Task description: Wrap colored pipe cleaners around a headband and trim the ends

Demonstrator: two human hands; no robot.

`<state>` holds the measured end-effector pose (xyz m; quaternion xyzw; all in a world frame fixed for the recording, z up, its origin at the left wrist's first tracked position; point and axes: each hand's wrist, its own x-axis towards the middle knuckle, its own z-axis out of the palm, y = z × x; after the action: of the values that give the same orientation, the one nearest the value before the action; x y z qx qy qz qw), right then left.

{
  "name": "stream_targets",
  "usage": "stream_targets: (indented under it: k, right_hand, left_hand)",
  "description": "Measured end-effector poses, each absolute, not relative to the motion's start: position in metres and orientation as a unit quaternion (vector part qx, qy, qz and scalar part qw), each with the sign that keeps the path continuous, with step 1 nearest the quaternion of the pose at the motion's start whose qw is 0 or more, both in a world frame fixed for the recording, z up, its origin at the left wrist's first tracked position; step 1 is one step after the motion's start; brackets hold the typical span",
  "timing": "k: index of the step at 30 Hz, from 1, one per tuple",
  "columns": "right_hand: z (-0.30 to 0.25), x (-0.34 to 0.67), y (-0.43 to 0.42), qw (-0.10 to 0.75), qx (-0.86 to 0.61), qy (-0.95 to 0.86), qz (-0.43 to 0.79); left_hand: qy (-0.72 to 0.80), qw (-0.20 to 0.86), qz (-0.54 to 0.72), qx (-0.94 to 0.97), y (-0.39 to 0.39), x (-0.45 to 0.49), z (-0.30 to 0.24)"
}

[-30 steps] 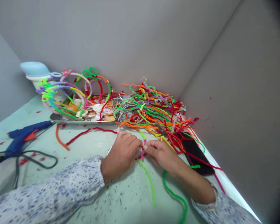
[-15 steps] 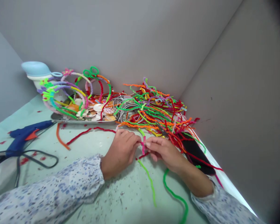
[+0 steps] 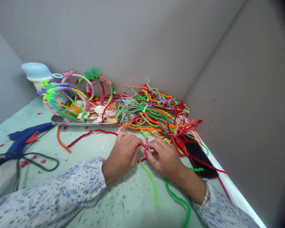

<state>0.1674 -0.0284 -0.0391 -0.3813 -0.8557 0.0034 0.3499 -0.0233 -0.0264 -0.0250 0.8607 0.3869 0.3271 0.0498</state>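
Between my two hands is a short pink pipe cleaner piece (image 3: 145, 154), bent into a small crossed shape. My left hand (image 3: 123, 153) pinches its left side between thumb and fingertips. From the right, my right hand (image 3: 165, 156) pinches it too, thumb below and index finger above. A light green pipe cleaner (image 3: 152, 183) lies on the table just below the fingers, with a dark red bit beside its upper end. A darker green pipe cleaner (image 3: 180, 200) curves below my right wrist. The fingertips partly hide the pink piece's middle.
Behind my hands lies a heap of coloured pipe cleaners (image 3: 156, 107) with scissors (image 3: 164, 130). A metal tray (image 3: 85, 123) holds shells and wrapped headbands (image 3: 77, 90). A blue glue gun (image 3: 21, 139) with its cord lies left; a black phone (image 3: 201, 161) lies right.
My right hand has turned and shifted slightly left, its fingers now curled closer around the pink piece. My left hand stays nearly still.
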Motion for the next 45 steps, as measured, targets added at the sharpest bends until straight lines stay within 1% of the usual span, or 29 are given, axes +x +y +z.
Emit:
stream_targets:
  k: [4,7,14,17,23,30,33,35,41,43,45]
  right_hand:
    - [-0.04,0.166,-0.028,0.36,-0.381,-0.851,-0.033]
    - [-0.041,0.165,-0.028,0.364,-0.382,-0.849,-0.035]
    - [-0.042,0.166,-0.031,0.343,-0.407,-0.846,0.013]
    - [-0.04,0.164,-0.033,0.353,-0.419,-0.835,0.045]
    - [-0.037,0.157,-0.035,0.394,-0.475,-0.768,0.173]
    - [-0.029,0.154,-0.034,0.397,-0.518,-0.646,0.396]
    - [-0.025,0.153,-0.033,0.383,-0.516,-0.618,0.453]
    - [-0.025,0.154,-0.032,0.385,-0.504,-0.635,0.441]
    - [-0.031,0.157,-0.033,0.386,-0.485,-0.72,0.313]
    - [-0.03,0.157,-0.034,0.388,-0.487,-0.72,0.306]
    - [-0.028,0.157,-0.034,0.392,-0.492,-0.697,0.345]
  left_hand:
    - [0.389,0.05,0.329,0.859,-0.026,-0.023,-0.025]
    - [0.391,0.052,0.329,0.858,-0.026,-0.023,-0.026]
    - [0.391,0.054,0.329,0.858,-0.028,-0.022,-0.026]
    - [0.393,0.05,0.327,0.858,-0.028,-0.022,-0.026]
    - [0.398,0.047,0.317,0.86,-0.027,-0.021,-0.025]
    - [0.39,0.04,0.315,0.864,-0.028,-0.021,-0.025]
    - [0.388,0.037,0.316,0.865,-0.027,-0.021,-0.025]
    - [0.39,0.04,0.318,0.863,-0.027,-0.022,-0.025]
    - [0.39,0.046,0.316,0.863,-0.027,-0.022,-0.026]
    - [0.39,0.044,0.314,0.865,-0.028,-0.022,-0.026]
    - [0.388,0.039,0.313,0.866,-0.028,-0.021,-0.025]
